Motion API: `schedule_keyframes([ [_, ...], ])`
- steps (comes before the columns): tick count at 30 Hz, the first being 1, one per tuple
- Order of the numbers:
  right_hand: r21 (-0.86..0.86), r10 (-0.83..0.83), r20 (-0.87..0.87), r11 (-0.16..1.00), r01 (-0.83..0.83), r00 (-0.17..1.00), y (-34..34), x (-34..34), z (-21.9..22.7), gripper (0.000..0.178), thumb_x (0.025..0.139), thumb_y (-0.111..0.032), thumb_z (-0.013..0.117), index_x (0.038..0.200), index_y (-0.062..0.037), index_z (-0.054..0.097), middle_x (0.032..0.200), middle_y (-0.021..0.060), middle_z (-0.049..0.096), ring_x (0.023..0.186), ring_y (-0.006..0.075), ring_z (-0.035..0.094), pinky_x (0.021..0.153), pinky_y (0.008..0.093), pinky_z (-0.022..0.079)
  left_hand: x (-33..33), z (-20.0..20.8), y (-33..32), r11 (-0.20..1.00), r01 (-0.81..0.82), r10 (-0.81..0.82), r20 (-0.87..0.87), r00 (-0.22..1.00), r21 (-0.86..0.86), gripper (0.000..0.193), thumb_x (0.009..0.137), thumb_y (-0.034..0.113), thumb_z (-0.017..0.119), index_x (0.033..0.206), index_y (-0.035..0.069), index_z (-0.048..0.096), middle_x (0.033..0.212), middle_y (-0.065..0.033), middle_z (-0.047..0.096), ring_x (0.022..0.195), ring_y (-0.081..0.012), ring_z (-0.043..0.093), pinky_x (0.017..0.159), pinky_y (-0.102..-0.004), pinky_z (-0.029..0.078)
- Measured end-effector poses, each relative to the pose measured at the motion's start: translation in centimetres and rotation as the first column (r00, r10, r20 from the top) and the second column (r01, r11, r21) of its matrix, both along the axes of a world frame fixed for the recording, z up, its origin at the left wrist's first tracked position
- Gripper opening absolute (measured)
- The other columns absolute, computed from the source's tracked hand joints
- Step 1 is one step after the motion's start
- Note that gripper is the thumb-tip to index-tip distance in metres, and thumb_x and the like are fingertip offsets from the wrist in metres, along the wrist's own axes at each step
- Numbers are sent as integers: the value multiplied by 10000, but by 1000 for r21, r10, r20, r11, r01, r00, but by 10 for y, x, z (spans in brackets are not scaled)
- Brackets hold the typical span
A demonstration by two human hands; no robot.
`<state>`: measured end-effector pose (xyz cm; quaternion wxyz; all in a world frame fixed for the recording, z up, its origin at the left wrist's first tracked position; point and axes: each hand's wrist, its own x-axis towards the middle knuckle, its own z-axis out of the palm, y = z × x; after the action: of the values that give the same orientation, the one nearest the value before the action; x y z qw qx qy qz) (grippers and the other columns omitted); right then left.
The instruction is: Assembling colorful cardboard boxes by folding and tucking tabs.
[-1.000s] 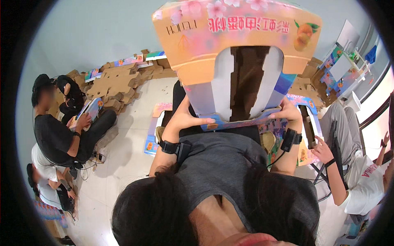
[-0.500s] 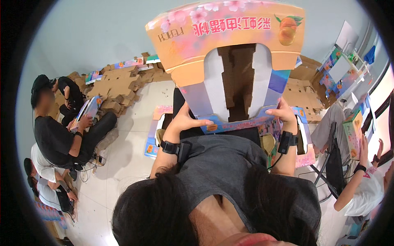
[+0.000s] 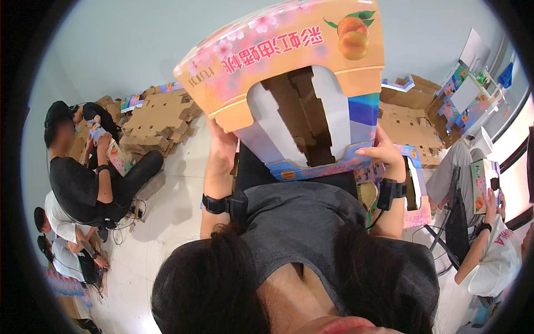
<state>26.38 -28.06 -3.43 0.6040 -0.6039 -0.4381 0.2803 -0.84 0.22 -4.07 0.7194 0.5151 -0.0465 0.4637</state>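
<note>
A folded cardboard fruit box (image 3: 289, 83) is held up in front of me, tilted with its left side lower. Its orange panel carries pink blossoms and a peach picture, and a large cut-out shows the white and brown inside. My right hand (image 3: 384, 151) grips its lower right corner, thumb over the near edge and the other fingers hidden behind. At the lower left side is my left hand (image 3: 222, 146), pressed against the box, its fingers mostly hidden by it. Black bands are on both my wrists.
Another colourful box (image 3: 413, 186) stands right of my lap. Flat brown cardboard (image 3: 158, 117) lies piled at the far left, with more cardboard sheets (image 3: 405, 125) at the far right. A person in black (image 3: 78, 178) sits left; another (image 3: 495, 250) handles a box at right.
The box has tilted and shifted left. My left hand has moved from its near edge, thumb on top, to further along its left side. My right hand keeps its hold.
</note>
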Motion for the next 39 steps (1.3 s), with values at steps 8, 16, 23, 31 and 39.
schedule_keyframes([
  [8, 13, 95, -13, 995, -95, 995, -1, -7, 7, 1138, 604, -9, 848, 1544, -46, 208, 1520, 74, 355, 1403, 186, 304, 1146, 326, 225, -15, -15, 12, 984, -164, 172, -126, 977, 71, 973, 682, 519, 834, 1385, 24, 379, 1281, -106, 544, 1172, -230, 563, 963, -365, 489],
  [16, -88, 63, 5, 994, -63, 998, -1, -15, 14, 1217, 570, -64, 882, 1557, -66, 170, 1573, 97, 273, 1436, 192, 249, 1165, 333, 170, -11, -27, 18, 985, -157, 163, -100, 982, 66, 988, 659, 517, 846, 1377, 9, 396, 1253, -102, 558, 1160, -235, 558, 963, -362, 468],
  [23, 170, 182, 92, 966, -196, 979, -8, 14, -11, 1246, 595, -112, 889, 1566, -83, 108, 1589, 143, 231, 1466, 221, 191, 1168, 357, 182, -22, -51, 37, 986, -165, 164, -118, 979, 1, 949, 676, 531, 829, 1365, 19, 423, 1261, -101, 557, 1157, -229, 562, 967, -370, 470],
  [31, 67, 87, -126, 995, -79, 988, -1, 19, -49, 1031, 663, -136, 838, 1520, -50, 271, 1447, 85, 423, 1246, 190, 467, 1042, 324, 370, -10, -59, 45, 951, -203, 195, -57, 979, -232, 655, 880, 491, 650, 1366, 89, 471, 1285, -84, 590, 1171, -253, 583, 989, -426, 481],
  [39, 6, -116, -330, 992, 125, 937, 14, 7, -73, 849, 713, -103, 794, 1451, -28, 381, 1177, 37, 612, 1045, 139, 584, 861, 285, 494, -16, -69, 59, 948, -136, 127, -51, 991, -288, 643, 899, 493, 623, 1376, 91, 466, 1322, -78, 565, 1215, -258, 542, 1021, -424, 440],
])
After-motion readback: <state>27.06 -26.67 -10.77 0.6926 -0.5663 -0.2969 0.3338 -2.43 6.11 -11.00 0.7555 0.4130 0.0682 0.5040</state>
